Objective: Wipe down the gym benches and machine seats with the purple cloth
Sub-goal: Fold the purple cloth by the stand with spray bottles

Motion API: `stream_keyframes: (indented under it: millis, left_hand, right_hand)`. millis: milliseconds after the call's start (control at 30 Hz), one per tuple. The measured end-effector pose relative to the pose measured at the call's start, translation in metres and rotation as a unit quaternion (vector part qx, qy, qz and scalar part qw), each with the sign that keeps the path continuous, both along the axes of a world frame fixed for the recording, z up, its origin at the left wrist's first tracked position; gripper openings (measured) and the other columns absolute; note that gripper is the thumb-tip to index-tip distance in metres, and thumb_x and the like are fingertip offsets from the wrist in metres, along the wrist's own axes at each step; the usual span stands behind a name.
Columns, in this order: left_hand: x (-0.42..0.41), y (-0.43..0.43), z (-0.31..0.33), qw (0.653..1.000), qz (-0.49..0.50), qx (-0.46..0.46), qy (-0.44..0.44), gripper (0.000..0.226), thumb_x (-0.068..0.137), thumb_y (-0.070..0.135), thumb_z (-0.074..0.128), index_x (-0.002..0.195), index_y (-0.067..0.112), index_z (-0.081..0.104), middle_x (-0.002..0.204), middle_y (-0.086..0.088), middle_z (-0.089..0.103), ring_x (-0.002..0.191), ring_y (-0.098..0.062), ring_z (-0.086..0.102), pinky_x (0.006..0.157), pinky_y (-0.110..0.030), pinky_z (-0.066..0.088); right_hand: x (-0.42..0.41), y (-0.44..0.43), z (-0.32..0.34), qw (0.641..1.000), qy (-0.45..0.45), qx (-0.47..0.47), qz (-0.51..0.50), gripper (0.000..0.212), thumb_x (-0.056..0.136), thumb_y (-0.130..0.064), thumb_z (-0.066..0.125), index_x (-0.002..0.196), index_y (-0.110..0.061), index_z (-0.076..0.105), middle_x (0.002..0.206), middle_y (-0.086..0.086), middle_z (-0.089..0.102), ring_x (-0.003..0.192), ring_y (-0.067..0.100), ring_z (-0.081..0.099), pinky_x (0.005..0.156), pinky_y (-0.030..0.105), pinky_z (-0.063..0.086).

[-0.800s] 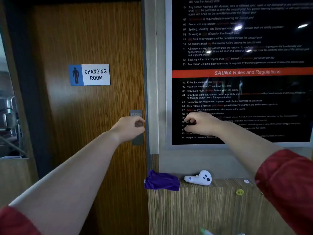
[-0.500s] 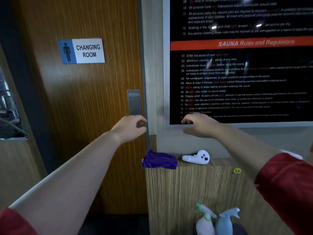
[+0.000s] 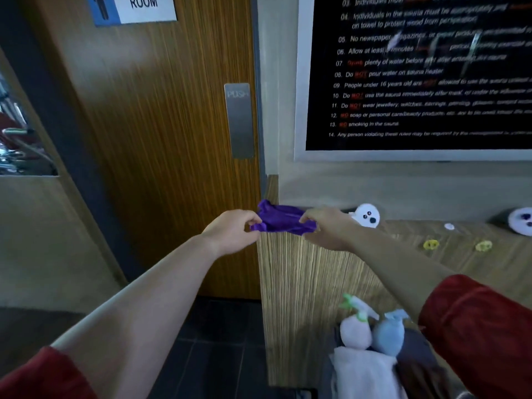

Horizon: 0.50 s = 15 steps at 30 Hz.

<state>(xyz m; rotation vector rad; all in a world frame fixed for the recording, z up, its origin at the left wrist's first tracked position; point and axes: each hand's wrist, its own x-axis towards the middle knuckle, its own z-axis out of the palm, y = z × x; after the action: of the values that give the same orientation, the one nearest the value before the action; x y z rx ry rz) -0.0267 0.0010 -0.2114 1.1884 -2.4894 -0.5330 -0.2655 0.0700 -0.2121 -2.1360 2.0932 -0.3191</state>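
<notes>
Purple cloth (image 3: pixel 280 220), one, bunched at the left end of the wood-grain ledge (image 3: pixel 397 234), right at its corner beside the door (image 3: pixel 161 145). Whether it rests on the ledge top or is just clear of it, cannot tell. Left hand (image 3: pixel 230 234) pinches the cloth's left end between thumb and curled fingers; right hand (image 3: pixel 328 228) pinches the right end, knuckles up. The cloth is drawn into a short band between the two grips. Judgement: two-handed hold at opposite ends suits picking the cloth up and spreading it, so this reads as the fetch step, with no bench or seat wiped yet and none in clear view. Along the ledge top to the right: two white ghost-faced objects, one (image 3: pixel 365 216) just beside the right hand, the other (image 3: pixel 521 224) at the frame's right edge, well apart from it; one small white disc (image 3: pixel 449 226) between them; two small yellow pieces (image 3: pixel 431 244) and (image 3: pixel 483 246) near the front edge. Purpose of these unclear. Below the ledge front, two spray bottles stand together, one pale with a green trigger (image 3: pixel 355 329), one blue (image 3: pixel 388 332), above a white cloth (image 3: pixel 362 367); likely cleaning supplies kept within reach. Door carries one metal push plate (image 3: pixel 239 120) and one room sign (image 3: pixel 135 7), cropped. One rules board (image 3: pixel 417 76) hangs on the wall above the ledge.
</notes>
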Motion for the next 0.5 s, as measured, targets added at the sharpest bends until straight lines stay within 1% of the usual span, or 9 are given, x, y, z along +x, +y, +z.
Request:
stream_keyframes:
  millis: [133, 200, 267, 333, 400, 500]
  left_hand:
    - [-0.002, -0.025, -0.015, 1.000, -0.026, -0.005, -0.002, 0.027, 0.090, 0.032, 0.059, 0.116, 0.029, 0.062, 0.119, 0.010, 0.062, 0.108, -0.002, 0.055, 0.092, -0.028, 0.047]
    - [-0.002, -0.040, -0.019, 0.999, -0.036, -0.002, 0.002, 0.029, 0.090, 0.032, 0.060, 0.118, 0.029, 0.061, 0.120, 0.010, 0.062, 0.109, -0.002, 0.054, 0.094, -0.028, 0.046]
    - [0.000, -0.057, -0.022, 0.999, -0.043, -0.002, -0.001, 0.031, 0.090, 0.034, 0.060, 0.121, 0.029, 0.060, 0.121, 0.009, 0.060, 0.110, -0.003, 0.054, 0.096, -0.030, 0.046]
    - [0.005, -0.074, -0.025, 0.999, -0.046, -0.003, -0.002, 0.033, 0.090, 0.037, 0.059, 0.122, 0.029, 0.060, 0.121, 0.009, 0.060, 0.111, -0.003, 0.053, 0.096, -0.031, 0.047]
    - [0.011, -0.088, -0.028, 0.999, -0.050, -0.002, -0.002, 0.033, 0.090, 0.038, 0.058, 0.122, 0.029, 0.059, 0.121, 0.009, 0.059, 0.111, -0.003, 0.053, 0.096, -0.029, 0.046]
    - [0.021, -0.104, -0.031, 0.998, -0.060, 0.000, -0.004, 0.033, 0.091, 0.037, 0.056, 0.123, 0.028, 0.059, 0.123, 0.010, 0.058, 0.112, -0.003, 0.052, 0.097, -0.028, 0.045]
  right_hand:
    - [0.014, -0.022, -0.023, 0.999, -0.040, -0.022, -0.005, 0.048, 0.082, -0.042, 0.059, 0.127, -0.033, 0.048, 0.129, -0.001, 0.046, 0.122, 0.020, 0.043, 0.100, 0.041, 0.040]
    - [0.020, -0.035, -0.031, 0.999, -0.038, -0.034, -0.008, 0.053, 0.083, -0.044, 0.058, 0.132, -0.033, 0.041, 0.132, 0.000, 0.043, 0.123, 0.021, 0.041, 0.101, 0.041, 0.038]
    - [0.028, -0.049, -0.039, 0.999, -0.006, -0.053, -0.004, 0.059, 0.085, -0.049, 0.055, 0.137, -0.033, 0.034, 0.135, 0.000, 0.041, 0.125, 0.023, 0.040, 0.100, 0.042, 0.038]
    - [0.035, -0.065, -0.049, 0.997, 0.034, -0.069, -0.006, 0.063, 0.086, -0.057, 0.049, 0.140, -0.033, 0.028, 0.138, 0.000, 0.038, 0.127, 0.024, 0.037, 0.103, 0.045, 0.036]
    - [0.042, -0.078, -0.060, 0.995, 0.071, -0.070, -0.022, 0.066, 0.086, -0.062, 0.043, 0.142, -0.033, 0.023, 0.142, 0.000, 0.035, 0.131, 0.025, 0.034, 0.106, 0.049, 0.031]
    - [0.050, -0.089, -0.071, 0.990, 0.110, -0.075, -0.051, 0.065, 0.087, -0.066, 0.034, 0.142, -0.036, 0.020, 0.144, 0.000, 0.032, 0.133, 0.025, 0.028, 0.108, 0.056, 0.023]
